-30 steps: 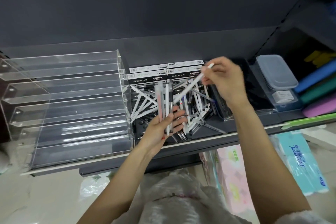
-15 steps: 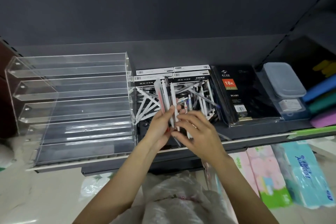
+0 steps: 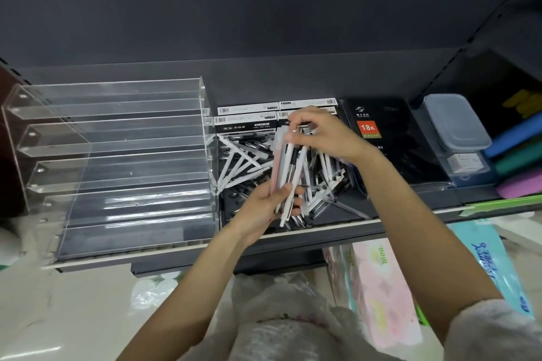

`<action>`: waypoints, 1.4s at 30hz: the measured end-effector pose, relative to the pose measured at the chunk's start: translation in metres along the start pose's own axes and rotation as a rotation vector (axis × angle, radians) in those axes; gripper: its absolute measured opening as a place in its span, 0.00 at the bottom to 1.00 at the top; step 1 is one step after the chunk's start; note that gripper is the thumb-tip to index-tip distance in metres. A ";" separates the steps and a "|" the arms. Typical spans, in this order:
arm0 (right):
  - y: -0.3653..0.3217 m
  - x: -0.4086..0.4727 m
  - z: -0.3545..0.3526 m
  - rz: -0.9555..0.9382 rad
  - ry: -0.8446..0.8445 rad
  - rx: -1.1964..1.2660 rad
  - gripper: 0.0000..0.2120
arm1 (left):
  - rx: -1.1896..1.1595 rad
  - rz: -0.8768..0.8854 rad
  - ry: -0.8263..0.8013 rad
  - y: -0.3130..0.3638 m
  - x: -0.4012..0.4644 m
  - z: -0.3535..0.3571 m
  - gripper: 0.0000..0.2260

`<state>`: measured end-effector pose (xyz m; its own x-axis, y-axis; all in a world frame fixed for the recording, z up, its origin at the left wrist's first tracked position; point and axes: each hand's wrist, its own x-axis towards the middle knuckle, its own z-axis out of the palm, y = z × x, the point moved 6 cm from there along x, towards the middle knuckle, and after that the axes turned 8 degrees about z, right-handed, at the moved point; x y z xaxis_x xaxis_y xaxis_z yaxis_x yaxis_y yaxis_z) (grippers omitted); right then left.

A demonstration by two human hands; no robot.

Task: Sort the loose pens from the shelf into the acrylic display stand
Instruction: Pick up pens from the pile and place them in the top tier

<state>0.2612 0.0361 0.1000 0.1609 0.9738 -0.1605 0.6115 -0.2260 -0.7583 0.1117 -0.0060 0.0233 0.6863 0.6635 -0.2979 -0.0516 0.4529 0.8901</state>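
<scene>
1. Left hand (image 3: 265, 208) grips a bundle of pens (image 3: 289, 173); right hand (image 3: 321, 133) pinches the bundle's tops at 12 o'clock.
2. Bundle count unclear — pens overlap.
3. Loose pen pile (image 3: 243, 161) behind, partly hidden.
4. One acrylic display stand (image 3: 117, 161) at 9 o'clock — five tiers visible.

Two hands (image 3: 265, 208), one acrylic stand (image 3: 117, 167), four pen boxes (image 3: 246, 123).
</scene>
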 end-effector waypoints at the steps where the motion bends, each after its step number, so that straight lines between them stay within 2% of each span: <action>1: 0.000 0.000 -0.009 0.030 0.036 0.071 0.08 | 0.021 -0.020 -0.036 -0.002 -0.001 0.003 0.07; 4: -0.002 -0.009 -0.048 0.080 0.277 0.251 0.06 | 0.084 -0.060 -0.115 -0.010 -0.004 0.010 0.08; 6: 0.000 -0.033 -0.071 0.068 0.490 0.384 0.08 | 0.000 -0.053 -0.035 -0.011 0.000 0.007 0.08; 8: 0.006 -0.065 -0.071 0.067 0.690 0.451 0.08 | -0.192 -0.038 0.117 -0.013 0.007 0.002 0.09; 11: 0.021 -0.099 -0.020 0.101 0.791 0.656 0.07 | -0.403 0.012 0.273 -0.009 0.017 0.004 0.09; 15: 0.043 -0.116 0.049 0.200 0.850 0.797 0.09 | -0.424 0.084 0.360 -0.001 0.022 0.014 0.09; 21: 0.046 -0.105 0.081 0.271 0.786 0.717 0.08 | -0.491 0.175 0.428 -0.001 0.019 0.015 0.13; 28: 0.037 -0.090 0.087 0.239 0.610 0.757 0.08 | -0.396 0.283 0.545 -0.001 0.003 0.002 0.14; 34: 0.021 -0.082 0.096 0.138 0.405 0.710 0.06 | -0.282 0.342 0.652 -0.010 -0.020 -0.005 0.15; 42: -0.010 -0.081 0.127 0.047 0.294 0.677 0.05 | -0.258 0.449 0.769 0.003 -0.048 -0.031 0.17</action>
<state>0.1435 -0.0374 0.0403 0.4343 0.8954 -0.0982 0.0027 -0.1103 -0.9939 0.0560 -0.0179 0.0291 -0.1028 0.9796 -0.1727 -0.4189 0.1148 0.9007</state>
